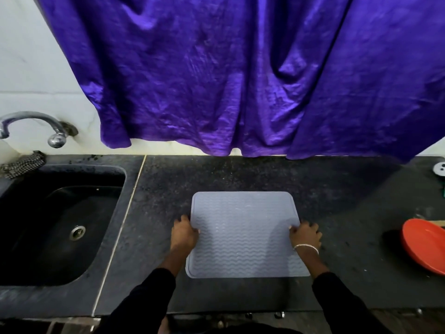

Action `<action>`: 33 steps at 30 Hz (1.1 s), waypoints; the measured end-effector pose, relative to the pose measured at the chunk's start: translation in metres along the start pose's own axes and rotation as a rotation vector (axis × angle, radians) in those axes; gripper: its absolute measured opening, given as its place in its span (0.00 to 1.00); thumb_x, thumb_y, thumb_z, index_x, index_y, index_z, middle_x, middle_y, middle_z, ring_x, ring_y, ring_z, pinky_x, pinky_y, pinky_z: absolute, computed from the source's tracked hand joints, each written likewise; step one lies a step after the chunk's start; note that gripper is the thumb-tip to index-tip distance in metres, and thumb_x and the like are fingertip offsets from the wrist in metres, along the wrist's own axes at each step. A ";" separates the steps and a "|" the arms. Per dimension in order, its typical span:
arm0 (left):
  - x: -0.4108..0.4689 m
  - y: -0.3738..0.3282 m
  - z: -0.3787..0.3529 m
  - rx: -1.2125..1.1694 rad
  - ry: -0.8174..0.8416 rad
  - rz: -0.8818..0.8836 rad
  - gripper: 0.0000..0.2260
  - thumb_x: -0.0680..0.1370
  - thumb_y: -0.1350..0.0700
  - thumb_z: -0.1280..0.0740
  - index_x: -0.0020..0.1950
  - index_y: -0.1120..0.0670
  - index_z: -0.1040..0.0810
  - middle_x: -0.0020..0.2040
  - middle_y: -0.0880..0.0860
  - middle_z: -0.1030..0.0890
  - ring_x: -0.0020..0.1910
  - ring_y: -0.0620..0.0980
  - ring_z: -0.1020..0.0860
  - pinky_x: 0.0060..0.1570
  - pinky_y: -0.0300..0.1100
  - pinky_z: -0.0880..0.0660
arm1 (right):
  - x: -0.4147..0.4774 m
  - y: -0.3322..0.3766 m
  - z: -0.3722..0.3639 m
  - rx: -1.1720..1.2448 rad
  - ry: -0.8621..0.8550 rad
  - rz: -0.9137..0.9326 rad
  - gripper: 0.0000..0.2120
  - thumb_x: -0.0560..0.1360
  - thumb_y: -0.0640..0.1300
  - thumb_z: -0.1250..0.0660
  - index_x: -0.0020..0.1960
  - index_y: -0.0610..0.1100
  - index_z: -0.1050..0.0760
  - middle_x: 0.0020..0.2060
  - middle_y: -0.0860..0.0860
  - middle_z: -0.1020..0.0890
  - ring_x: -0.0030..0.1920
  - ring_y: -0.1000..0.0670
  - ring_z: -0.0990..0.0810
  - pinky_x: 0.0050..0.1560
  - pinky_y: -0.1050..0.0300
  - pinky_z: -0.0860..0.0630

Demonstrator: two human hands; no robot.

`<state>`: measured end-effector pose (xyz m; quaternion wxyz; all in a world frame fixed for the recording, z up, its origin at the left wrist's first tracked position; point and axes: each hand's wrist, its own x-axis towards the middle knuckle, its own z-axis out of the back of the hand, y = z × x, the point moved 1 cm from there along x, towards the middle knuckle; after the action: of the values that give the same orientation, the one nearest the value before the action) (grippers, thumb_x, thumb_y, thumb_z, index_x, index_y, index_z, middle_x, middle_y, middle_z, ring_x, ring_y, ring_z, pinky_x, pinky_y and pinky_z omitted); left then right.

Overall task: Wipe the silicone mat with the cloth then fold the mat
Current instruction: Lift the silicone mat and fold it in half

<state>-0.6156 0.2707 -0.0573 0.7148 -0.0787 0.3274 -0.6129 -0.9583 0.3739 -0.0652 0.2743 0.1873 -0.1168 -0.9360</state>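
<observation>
A pale grey-blue silicone mat [244, 233] lies flat on the dark speckled counter [240, 174], in the middle of the scene and towards the near edge. Its top face shows rows of wavy ridges inside a plain raised border, and its corners are rounded.

Both hands are on the mat, one on each side, roughly halfway along its length. The left hand [184, 233] pinches the left edge, with the thumb lying on the ridged face and the fingers curled at the border. The right hand [307, 236] grips the right edge in the same way, thumb tip on top and fingers curled just outside the edge. A silver chain bracelet [305, 247] sits on the right wrist, and black sleeves [149, 300] cover both forearms.

The cloth [22, 163], a crumpled checked rag, lies well apart from the mat at the far left, on the back corner of the black sink [72, 162]. A round metal drain [77, 232] shows in the basin, and a curved chrome tap [31, 121] comes out of the white wall above it.

A creased purple curtain [228, 80] hangs across the far side, its hem just reaching the back of the counter. At the right edge a red plate [425, 245] rests on the counter, and farther back a small round white object [440, 169] is cut off by the frame.
</observation>
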 end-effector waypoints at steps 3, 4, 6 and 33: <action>0.003 -0.003 0.001 -0.097 0.025 0.060 0.25 0.73 0.57 0.26 0.66 0.62 0.29 0.64 0.64 0.24 0.62 0.64 0.24 0.61 0.51 0.26 | 0.015 -0.005 0.000 0.131 0.033 -0.054 0.22 0.74 0.46 0.30 0.65 0.39 0.26 0.63 0.33 0.27 0.63 0.31 0.29 0.63 0.38 0.31; 0.004 -0.004 0.002 -0.126 0.029 0.083 0.23 0.73 0.58 0.26 0.64 0.62 0.28 0.62 0.63 0.23 0.61 0.63 0.23 0.59 0.49 0.25 | 0.019 -0.008 0.001 0.185 0.044 -0.061 0.21 0.73 0.44 0.30 0.63 0.38 0.25 0.61 0.32 0.24 0.62 0.32 0.26 0.62 0.40 0.28; 0.006 -0.004 0.003 -0.164 0.022 0.121 0.13 0.72 0.60 0.26 0.54 0.61 0.24 0.59 0.62 0.21 0.57 0.62 0.21 0.55 0.49 0.24 | 0.024 -0.010 0.006 0.313 0.067 -0.077 0.17 0.71 0.38 0.30 0.59 0.36 0.22 0.56 0.33 0.19 0.58 0.34 0.21 0.60 0.44 0.25; -0.025 -0.102 0.025 -0.586 0.268 -0.093 0.14 0.75 0.66 0.36 0.52 0.52 0.17 0.45 0.57 0.16 0.38 0.52 0.18 0.27 0.39 0.24 | -0.053 0.102 0.069 0.877 0.580 0.085 0.20 0.73 0.26 0.38 0.49 0.50 0.22 0.43 0.46 0.17 0.44 0.47 0.18 0.35 0.55 0.22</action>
<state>-0.6861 0.2628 0.0235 0.5836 -0.2145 0.5771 -0.5295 -0.8979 0.3275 0.0452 0.2291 0.5310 -0.4241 -0.6969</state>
